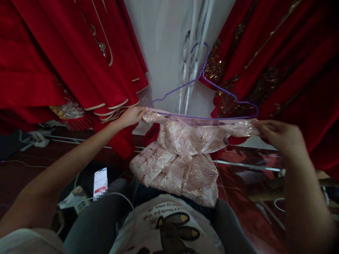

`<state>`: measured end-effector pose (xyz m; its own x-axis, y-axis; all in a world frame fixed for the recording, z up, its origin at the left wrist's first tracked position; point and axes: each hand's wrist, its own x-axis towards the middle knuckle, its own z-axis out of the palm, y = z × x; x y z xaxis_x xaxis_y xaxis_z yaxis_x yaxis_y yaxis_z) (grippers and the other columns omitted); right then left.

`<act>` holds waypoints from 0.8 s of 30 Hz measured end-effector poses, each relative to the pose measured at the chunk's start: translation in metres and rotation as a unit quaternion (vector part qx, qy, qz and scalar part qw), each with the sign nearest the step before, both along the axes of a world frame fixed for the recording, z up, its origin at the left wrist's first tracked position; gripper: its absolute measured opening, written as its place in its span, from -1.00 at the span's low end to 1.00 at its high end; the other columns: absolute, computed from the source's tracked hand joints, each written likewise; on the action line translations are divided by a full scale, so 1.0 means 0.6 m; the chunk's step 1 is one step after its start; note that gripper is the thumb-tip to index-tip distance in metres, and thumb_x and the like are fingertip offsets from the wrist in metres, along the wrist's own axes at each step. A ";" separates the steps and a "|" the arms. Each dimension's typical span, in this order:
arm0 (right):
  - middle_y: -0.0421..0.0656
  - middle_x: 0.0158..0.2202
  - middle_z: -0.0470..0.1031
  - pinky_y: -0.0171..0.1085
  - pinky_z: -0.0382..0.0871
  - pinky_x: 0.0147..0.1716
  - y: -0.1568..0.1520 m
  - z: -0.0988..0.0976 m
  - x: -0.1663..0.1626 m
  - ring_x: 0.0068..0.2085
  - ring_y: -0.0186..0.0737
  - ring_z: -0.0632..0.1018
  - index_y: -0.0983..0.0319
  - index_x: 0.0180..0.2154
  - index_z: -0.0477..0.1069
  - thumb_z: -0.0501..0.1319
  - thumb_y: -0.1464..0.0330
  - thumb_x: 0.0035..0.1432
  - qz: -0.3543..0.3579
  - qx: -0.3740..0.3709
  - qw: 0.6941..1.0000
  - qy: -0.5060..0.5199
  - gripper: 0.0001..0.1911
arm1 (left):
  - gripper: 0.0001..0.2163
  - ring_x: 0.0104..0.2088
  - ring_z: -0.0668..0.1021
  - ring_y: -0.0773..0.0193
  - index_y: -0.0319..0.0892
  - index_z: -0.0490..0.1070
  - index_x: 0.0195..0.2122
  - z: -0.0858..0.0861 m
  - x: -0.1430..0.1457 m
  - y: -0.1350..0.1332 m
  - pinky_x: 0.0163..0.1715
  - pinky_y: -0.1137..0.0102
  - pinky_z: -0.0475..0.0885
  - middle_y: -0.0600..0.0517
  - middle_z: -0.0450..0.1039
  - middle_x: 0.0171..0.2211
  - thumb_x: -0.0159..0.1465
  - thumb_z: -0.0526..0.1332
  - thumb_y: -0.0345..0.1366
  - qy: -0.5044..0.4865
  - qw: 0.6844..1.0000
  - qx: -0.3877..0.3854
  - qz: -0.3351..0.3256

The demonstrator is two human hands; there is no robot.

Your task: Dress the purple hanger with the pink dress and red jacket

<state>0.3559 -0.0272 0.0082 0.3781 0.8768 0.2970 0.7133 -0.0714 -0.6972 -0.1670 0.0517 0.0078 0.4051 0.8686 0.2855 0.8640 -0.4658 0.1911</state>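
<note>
Head view: a pale pink brocade dress (185, 137) spans the room between my two hands, its top edge spread sideways and its lower part bunched between my thighs (95, 218). My left hand (135, 115) is drawn to a fingertip pinch on one sleeve end, and my right hand (281, 134) pinches the other with the fingers bent in. Behind my left hand, red garments (76, 53) hang with pale-trimmed hems quite near my knuckles; on the other side, sequinned red garments (288, 56) stand close behind my right hand. The clearest strip is the white panel (164, 42) between them, narrowing toward the dress. Lower right, the reddish floor (233, 187) shows beneath my right forearm. A phone (100, 180) lies near my left thigh, beside a power strip (81, 201). As for what holds what, the open neckline shows its pink lining, with the bottom bar of a purple hanger (202, 73) running along it; whether the sleeves sit over its arms, I cannot tell
</note>
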 end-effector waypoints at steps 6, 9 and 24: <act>-0.05 -0.27 0.61 -0.23 0.46 -0.33 -0.072 0.019 -0.016 -0.30 -0.11 0.58 0.15 -0.32 0.59 0.35 0.00 -0.08 0.172 -0.092 0.980 0.047 -0.61 | -0.61 -0.51 0.49 0.30 -0.15 0.51 -0.41 -0.015 0.042 -0.049 -0.47 0.43 0.25 0.01 0.52 -0.50 0.38 -0.01 -0.10 0.090 0.982 -0.129 -0.102; -0.07 -0.31 0.59 -0.29 0.45 -0.42 -0.098 0.048 -0.056 -0.36 -0.18 0.56 0.15 -0.29 0.57 0.33 -0.03 -0.03 0.205 -0.056 0.976 0.054 -0.59 | -0.61 -0.33 0.52 0.26 -0.17 0.52 -0.32 0.001 0.092 -0.070 -0.29 0.39 0.36 -0.05 0.52 -0.35 0.42 -0.05 -0.12 0.071 0.980 -0.033 -0.185; -0.20 -0.50 0.48 -0.36 0.28 -0.57 -0.056 -0.024 -0.055 -0.54 -0.35 0.40 0.17 -0.24 0.61 0.40 0.13 -0.09 -0.007 0.058 0.975 0.215 -0.64 | -0.60 -0.18 0.40 0.18 -0.12 0.57 -0.30 -0.033 0.178 0.010 -0.02 0.18 0.18 -0.01 0.39 -0.31 0.41 -0.01 -0.06 0.036 0.979 0.094 -0.180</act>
<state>0.3229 -0.0610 -0.0060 0.5015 0.8406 0.2045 0.3523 0.0175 -0.9357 -0.0600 0.0574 -0.0121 0.6997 0.6011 0.3860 0.6462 -0.7630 0.0167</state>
